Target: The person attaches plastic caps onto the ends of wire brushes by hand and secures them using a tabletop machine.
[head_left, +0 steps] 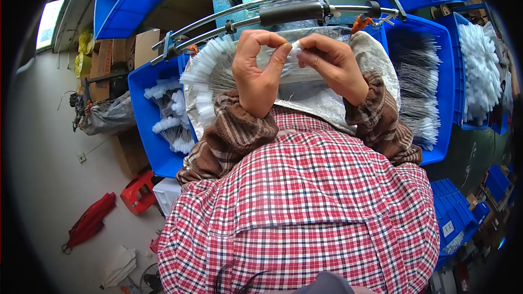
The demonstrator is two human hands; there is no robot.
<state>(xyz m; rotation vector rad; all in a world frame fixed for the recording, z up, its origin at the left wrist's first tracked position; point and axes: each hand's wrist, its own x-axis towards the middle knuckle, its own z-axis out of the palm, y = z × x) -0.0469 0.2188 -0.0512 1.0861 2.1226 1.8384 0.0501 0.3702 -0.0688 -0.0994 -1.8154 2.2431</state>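
My left hand (258,71) is raised over my lap, with thumb and index finger pinched together. Whatever sits in that pinch is too small to make out. Facing it, my right hand (333,65) pinches a small white bristly piece (296,49) between thumb and fingers, close to the left fingertips. Below the hands a whitish sack (381,68) is spread over my lap. A fan of white-bristled wire brushes (204,71) lies on it beside my left wrist, wire ends pointing inward.
A blue bin (143,95) on the left holds bundled brushes (173,111). The blue bin (449,98) on the right is stacked with wire brushes (419,87). Metal rods with a black roller (291,13) cross in front of my hands. A red stool (139,191) stands at lower left.
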